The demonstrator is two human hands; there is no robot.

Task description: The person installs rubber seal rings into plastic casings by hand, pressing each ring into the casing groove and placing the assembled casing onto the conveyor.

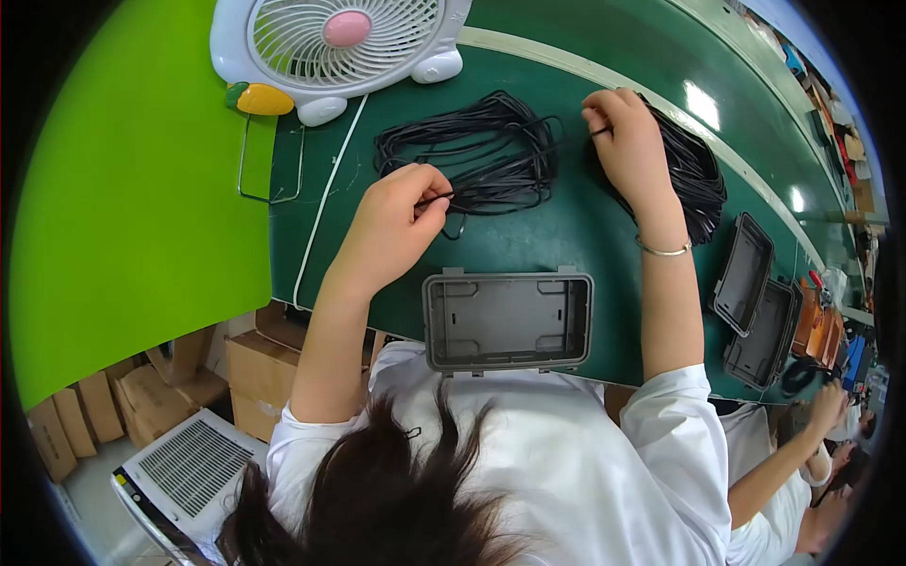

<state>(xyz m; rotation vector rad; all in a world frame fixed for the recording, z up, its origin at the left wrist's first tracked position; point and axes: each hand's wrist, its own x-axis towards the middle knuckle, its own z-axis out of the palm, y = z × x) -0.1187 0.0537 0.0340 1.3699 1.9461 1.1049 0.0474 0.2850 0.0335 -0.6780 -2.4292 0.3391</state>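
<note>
Between the thumb and fingers of my left hand [406, 222] is a black cord, at the near edge of a loose black cable coil [472, 151] on the green table. My right hand [628, 141] pinches a thin black strand over the left edge of a second black cable bundle [694, 170]. That bundle is partly hidden under my right hand and wrist. An open grey plastic box [508, 321] lies near the table's front edge, below and between my hands, with nothing visible inside.
A white fan [349, 42] stands at the back left, its white cord running down the table. More grey box parts [746, 274] lie at the right. Beyond them, a co-worker's arm [779, 472] reaches over the table. Cardboard boxes [264, 377] stand at lower left.
</note>
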